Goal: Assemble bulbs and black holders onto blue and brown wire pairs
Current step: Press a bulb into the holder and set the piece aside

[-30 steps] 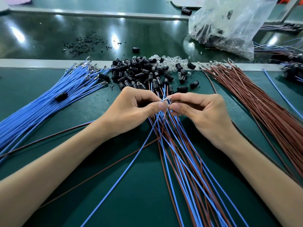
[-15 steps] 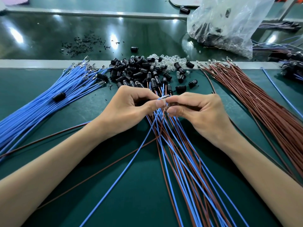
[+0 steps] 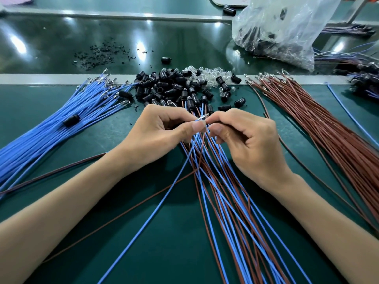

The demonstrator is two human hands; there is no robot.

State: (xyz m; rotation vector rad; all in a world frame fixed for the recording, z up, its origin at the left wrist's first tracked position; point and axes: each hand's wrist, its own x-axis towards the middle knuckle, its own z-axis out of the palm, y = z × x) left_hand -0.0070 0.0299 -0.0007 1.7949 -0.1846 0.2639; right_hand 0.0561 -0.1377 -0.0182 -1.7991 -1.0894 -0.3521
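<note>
Smooth green mat point(image 3: 174, 253) (slender blue wires point(image 3: 41, 136))

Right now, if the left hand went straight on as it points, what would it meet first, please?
Probably the right hand: its fingertips and those of the left hand nearly meet around a metal wire terminal.

Blue wires point(image 3: 51, 128) left of left hand point(image 3: 162, 136), brown wires point(image 3: 328, 128) right of right hand point(image 3: 246, 144). Black holders point(image 3: 170, 87), clear bulbs point(image 3: 207, 73) heaped beyond; wire terminal point(image 3: 202, 117) pinched between.

Holder pile point(image 3: 168, 87) between left bundle point(image 3: 41, 136), right bundle point(image 3: 328, 130); bag point(image 3: 287, 27) behind.
</note>
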